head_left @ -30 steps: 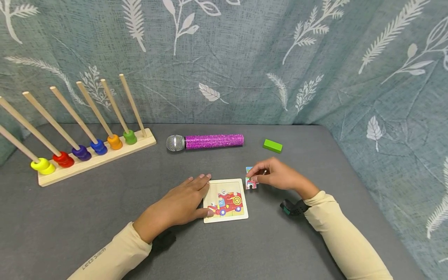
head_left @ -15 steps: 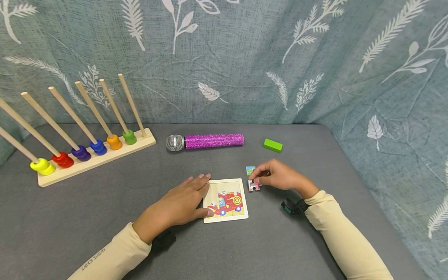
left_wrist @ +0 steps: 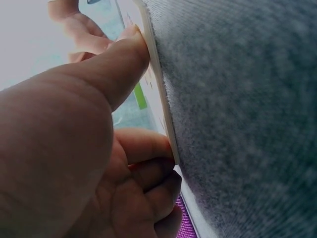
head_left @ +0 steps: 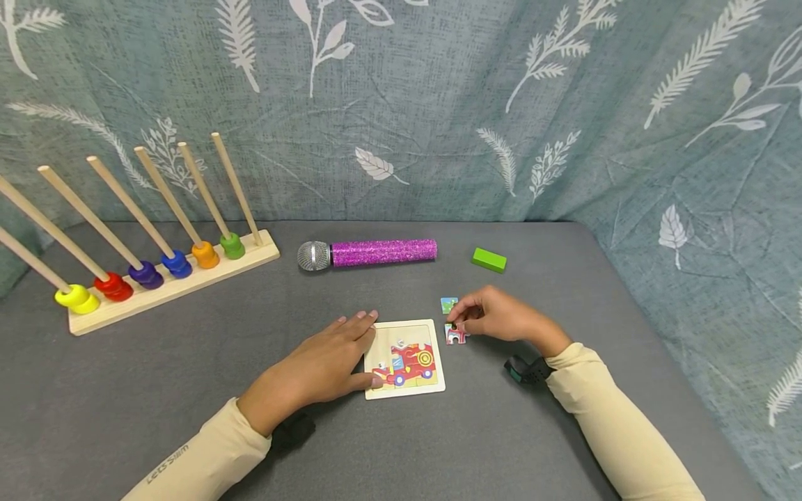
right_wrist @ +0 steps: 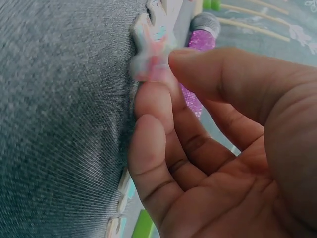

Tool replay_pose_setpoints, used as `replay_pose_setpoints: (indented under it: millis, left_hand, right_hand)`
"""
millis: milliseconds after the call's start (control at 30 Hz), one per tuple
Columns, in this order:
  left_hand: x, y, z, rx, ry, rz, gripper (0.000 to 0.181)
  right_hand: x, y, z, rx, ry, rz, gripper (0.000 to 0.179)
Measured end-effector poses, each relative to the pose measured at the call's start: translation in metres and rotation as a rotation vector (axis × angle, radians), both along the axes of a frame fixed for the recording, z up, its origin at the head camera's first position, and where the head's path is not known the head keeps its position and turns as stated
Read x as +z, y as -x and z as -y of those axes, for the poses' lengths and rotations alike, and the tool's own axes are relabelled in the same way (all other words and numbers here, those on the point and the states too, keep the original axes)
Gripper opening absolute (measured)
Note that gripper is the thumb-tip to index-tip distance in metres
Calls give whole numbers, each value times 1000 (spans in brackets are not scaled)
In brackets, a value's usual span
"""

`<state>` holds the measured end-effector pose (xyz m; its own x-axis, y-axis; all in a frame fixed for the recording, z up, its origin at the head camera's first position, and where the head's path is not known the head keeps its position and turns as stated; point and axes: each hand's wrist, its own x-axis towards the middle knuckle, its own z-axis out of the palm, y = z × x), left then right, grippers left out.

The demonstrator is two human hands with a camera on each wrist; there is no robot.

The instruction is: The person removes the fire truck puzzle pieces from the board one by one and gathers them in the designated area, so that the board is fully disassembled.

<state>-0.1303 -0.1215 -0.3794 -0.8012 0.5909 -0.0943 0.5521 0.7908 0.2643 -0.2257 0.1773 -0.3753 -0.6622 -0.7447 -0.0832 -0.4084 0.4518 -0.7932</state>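
A small square wooden jigsaw puzzle board (head_left: 404, 395) with a red vehicle picture lies flat on the grey table. My left hand (head_left: 326, 365) rests along its left side, thumb on the lower left and fingers by the upper left. In the left wrist view, the thumb and a finger touch the board's edge (left_wrist: 162, 94). Right of the board, my right hand (head_left: 495, 314) pinches a red-and-white jigsaw piece (head_left: 454, 335) low over the table. The right wrist view shows that piece blurred at the fingertips. Just behind it lies a blue-and-green jigsaw piece (head_left: 447, 305), partly near the fingers.
A purple glittery microphone (head_left: 383, 253) lies behind the board. A green block (head_left: 489, 260) sits at the back right. To the left stands a wooden bead rack (head_left: 182, 287) with tall pegs and coloured beads. A leaf-patterned cloth (head_left: 432, 111) hangs behind the table.
The pinched jigsaw piece has shifted slightly right and towards me, turning a little, and more of the blue-and-green piece shows. My left hand and the board have stayed put.
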Motion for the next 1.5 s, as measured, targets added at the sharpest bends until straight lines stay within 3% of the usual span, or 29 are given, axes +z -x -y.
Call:
replay_pose_setpoints:
  millis: [300, 1133, 1367, 1500]
  left_hand:
    - [2, -2, 2, 3, -10, 18, 75]
    - [1, 2, -1, 28, -36, 73, 78]
    - [2, 1, -1, 22, -40, 60, 78]
    - [2, 1, -1, 21, -44, 61, 78]
  right_hand:
    - [8, -8, 7, -29, 4, -54, 14]
    - [9, -19, 40, 52, 22, 34, 27]
    - [6, -21, 47, 76, 42, -5, 28]
    - [4, -22, 50, 89, 61, 15, 29]
